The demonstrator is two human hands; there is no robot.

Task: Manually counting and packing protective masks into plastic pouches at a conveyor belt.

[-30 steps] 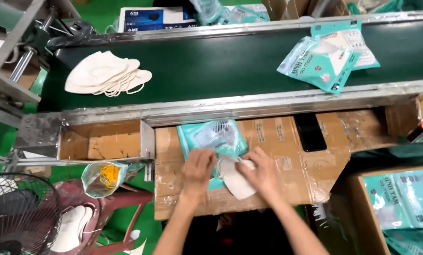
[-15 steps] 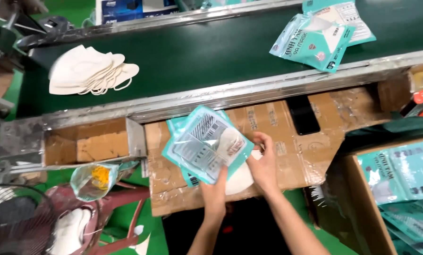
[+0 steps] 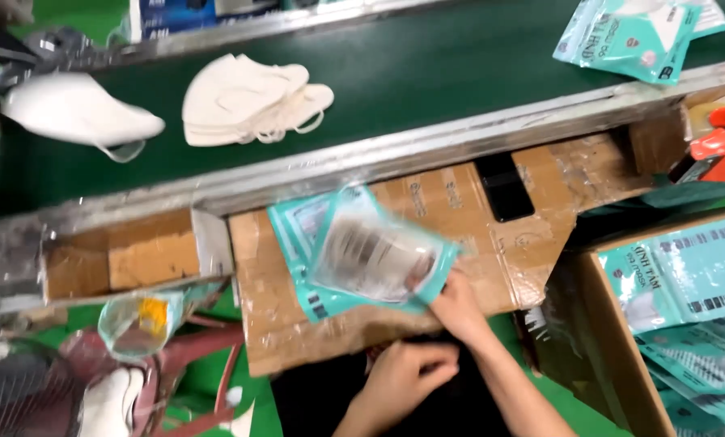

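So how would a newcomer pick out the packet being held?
Start at the dark green conveyor belt, then drop to the taped cardboard worktop below it. There the right hand lifts a teal plastic mask packet, tilted above another lying flat.

White folded masks (image 3: 245, 101) lie stacked on a dark green conveyor belt (image 3: 427, 65), teal packets (image 3: 633, 32) at two o'clock, a carton of packets (image 3: 686, 299) at four o'clock.

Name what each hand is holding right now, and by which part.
The right hand grips a teal mask pouch at its lower right edge, lifted over the cardboard. The left hand holds nothing visible.
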